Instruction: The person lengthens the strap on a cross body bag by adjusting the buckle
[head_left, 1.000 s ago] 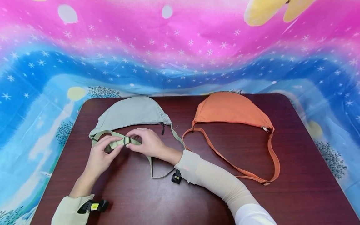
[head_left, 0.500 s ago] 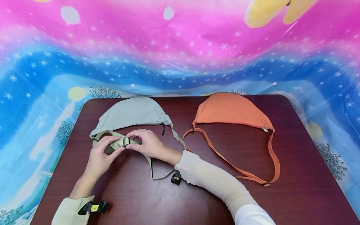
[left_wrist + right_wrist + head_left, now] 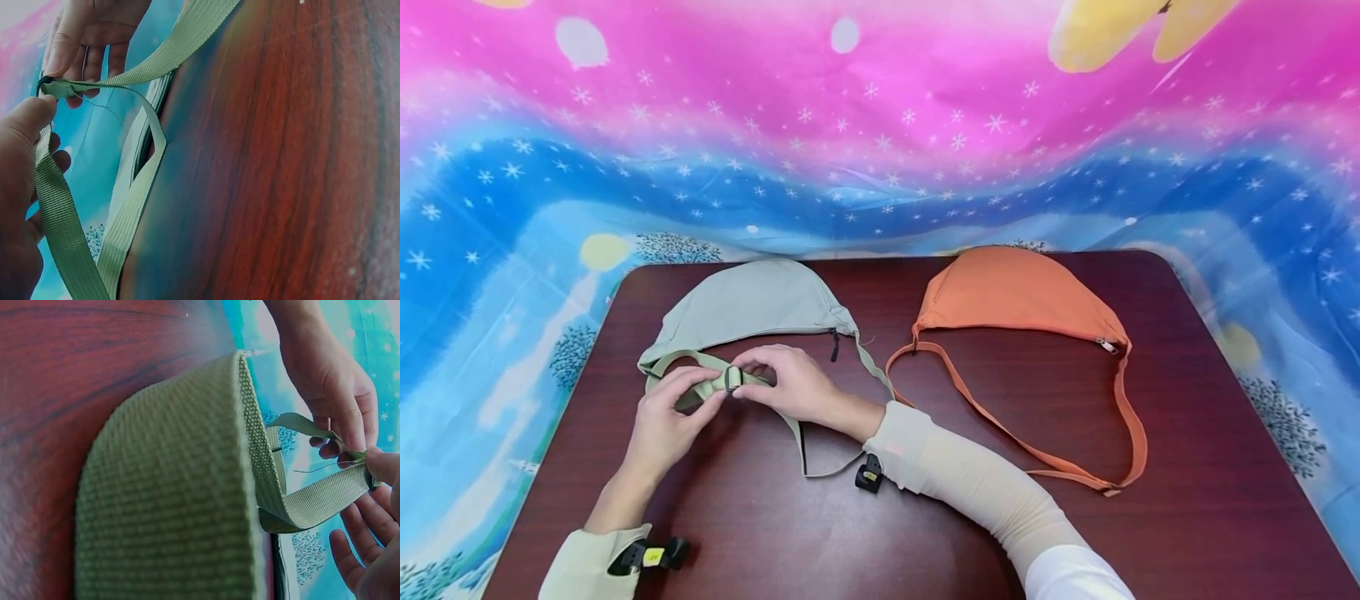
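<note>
A pale grey-green half-moon bag point(image 3: 752, 296) lies at the back left of the table, its green webbing strap point(image 3: 62, 219) looping toward me. On that strap sits a dark slide buckle point(image 3: 733, 379), lifted off the tabletop between both hands. My left hand point(image 3: 662, 417) pinches the strap just left of the buckle, thumb below and fingers above. From the other side my right hand point(image 3: 797, 383) pinches the strap at the buckle's right edge. In the right wrist view a wide strap loop point(image 3: 169, 481) stands close to the camera, and a loose thread hangs near the fingertips.
An orange half-moon bag point(image 3: 1018, 292) lies at the back right, its orange strap point(image 3: 1138, 433) spread toward the front. Part of the green strap passes close to the orange one mid-table. A patterned cloth point(image 3: 880, 125) hangs behind the dark red wooden table point(image 3: 1210, 517).
Both hands keep their pinch on the strap. The buckle and the left fingertips have shifted very slightly left; the bags lie as before.
</note>
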